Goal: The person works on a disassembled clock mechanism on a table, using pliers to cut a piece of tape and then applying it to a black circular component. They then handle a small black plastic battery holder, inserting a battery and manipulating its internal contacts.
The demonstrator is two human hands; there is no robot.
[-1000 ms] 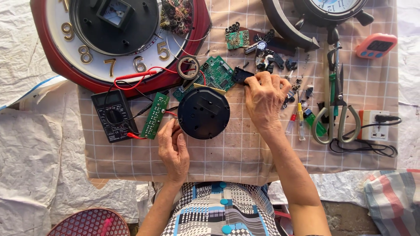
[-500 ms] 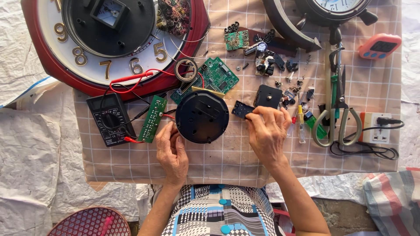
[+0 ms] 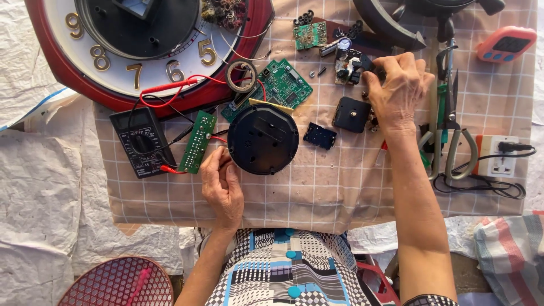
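The left hand rests against the lower left edge of the round black casing, fingers curled loosely on its rim, steadying rather than gripping it. The casing lies face down on the checked cloth that covers the tabletop. The right hand is up and to the right of the casing, fingers bent down over a cluster of small black parts; whether it actually pinches one cannot be told. Just right of the casing lies a small dark blue cover, and beyond it a square black clock movement, close under the right hand. Above the casing sits a green circuit board; left of it a narrow green board and a black multimeter. Scissors lie far right of the casing.
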